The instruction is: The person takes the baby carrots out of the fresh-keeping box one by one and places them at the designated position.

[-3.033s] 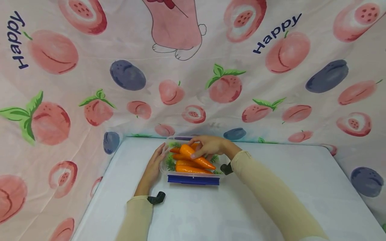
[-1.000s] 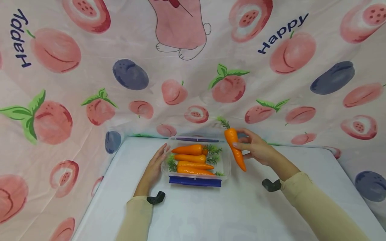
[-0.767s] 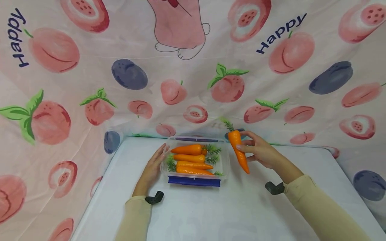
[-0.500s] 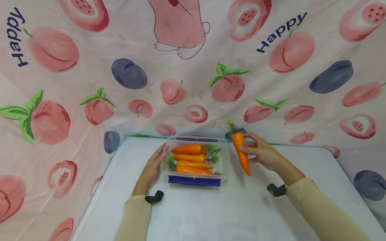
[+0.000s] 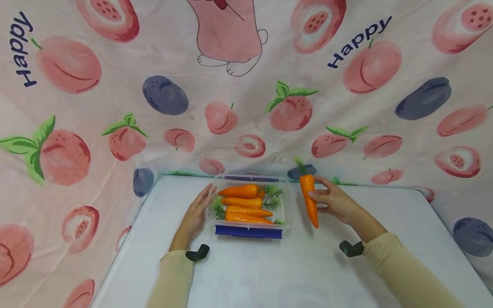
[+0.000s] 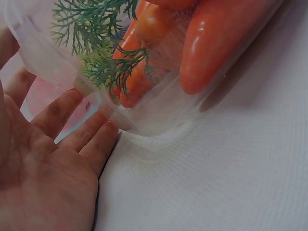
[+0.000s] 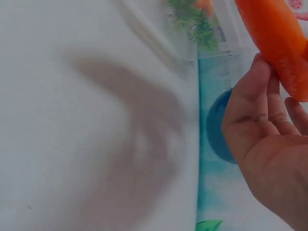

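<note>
An orange toy-like carrot with a green tuft is held above the table, pinched between the thumb and fingers of my right hand. It hangs nearly upright, top end away, just right of a clear plastic box. Inside the box lie several more carrots, their green tops at either end. My left hand rests with straight fingers against the box's left wall. In the left wrist view, the fingertips touch the clear wall. The right wrist view shows the held carrot near the thumb.
A blue latch flap hangs along the box's front side. The white table ends at a fruit-print cloth hanging behind and at the left. Small black wrist devices sit on both sleeves.
Three seconds ago my right hand was gripping a carrot inside the box. It has lifted it out to the right, then lowered it slightly and turned it more upright. My left hand has stayed put.
</note>
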`<state>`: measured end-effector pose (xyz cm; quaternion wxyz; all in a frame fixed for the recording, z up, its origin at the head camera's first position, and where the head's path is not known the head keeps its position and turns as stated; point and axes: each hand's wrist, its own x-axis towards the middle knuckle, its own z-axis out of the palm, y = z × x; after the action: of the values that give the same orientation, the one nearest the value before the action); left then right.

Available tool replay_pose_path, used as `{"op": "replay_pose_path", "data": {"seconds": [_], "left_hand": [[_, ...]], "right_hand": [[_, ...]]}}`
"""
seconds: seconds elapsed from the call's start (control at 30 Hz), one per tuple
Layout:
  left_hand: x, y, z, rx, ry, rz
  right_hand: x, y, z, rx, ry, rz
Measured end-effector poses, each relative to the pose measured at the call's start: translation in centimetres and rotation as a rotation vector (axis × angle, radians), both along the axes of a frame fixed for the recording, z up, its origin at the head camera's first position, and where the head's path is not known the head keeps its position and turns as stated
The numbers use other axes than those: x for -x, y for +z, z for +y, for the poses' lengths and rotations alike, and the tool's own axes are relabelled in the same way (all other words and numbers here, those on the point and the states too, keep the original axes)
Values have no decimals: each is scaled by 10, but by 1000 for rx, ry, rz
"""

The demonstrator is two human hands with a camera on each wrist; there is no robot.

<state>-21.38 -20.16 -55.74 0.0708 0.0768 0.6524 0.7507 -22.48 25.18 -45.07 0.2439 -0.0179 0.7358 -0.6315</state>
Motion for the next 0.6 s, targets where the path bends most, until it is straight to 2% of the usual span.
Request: {"op": "replay_pose_path", "data": {"seconds": [0.4, 0.6], "left_hand": [[-2, 0, 0, -12, 6, -9], [-3, 3, 2, -18, 11, -11]], "right_hand": [[2, -28, 3, 60, -55, -43], [5, -35, 3, 65, -56, -52]]}}
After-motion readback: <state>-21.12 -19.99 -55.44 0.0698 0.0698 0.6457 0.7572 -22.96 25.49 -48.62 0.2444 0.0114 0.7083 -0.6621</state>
